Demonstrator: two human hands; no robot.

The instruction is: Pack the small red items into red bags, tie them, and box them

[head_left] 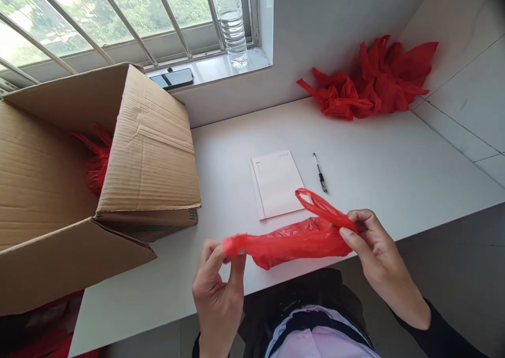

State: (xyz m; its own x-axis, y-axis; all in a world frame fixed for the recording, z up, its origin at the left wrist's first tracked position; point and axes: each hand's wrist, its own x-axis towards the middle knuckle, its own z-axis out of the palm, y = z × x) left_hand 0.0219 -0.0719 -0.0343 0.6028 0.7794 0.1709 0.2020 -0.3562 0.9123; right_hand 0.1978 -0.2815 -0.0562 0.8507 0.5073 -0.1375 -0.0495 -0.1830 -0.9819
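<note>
A red plastic bag (pixel 298 245) is stretched sideways between my two hands, above the table's front edge. My left hand (pixel 221 284) pinches its left end between thumb and fingers. On the other side, my right hand (pixel 374 250) grips the bag near its handles, with thumb and fingers closed. A looped handle sticks up to the left of the right hand. Just beyond the bag lie a white notepad (pixel 278 182) and a black-and-clear pen (pixel 320 174).
An open cardboard box (pixel 158 147) stands at the left, with a red bag (pixel 98 163) inside. Crumpled red bags (pixel 371 82) lie against the wall at the back right. On the windowsill are a phone (pixel 173 78) and a water bottle (pixel 233 29). The white table (pixel 394 163) ends close to me.
</note>
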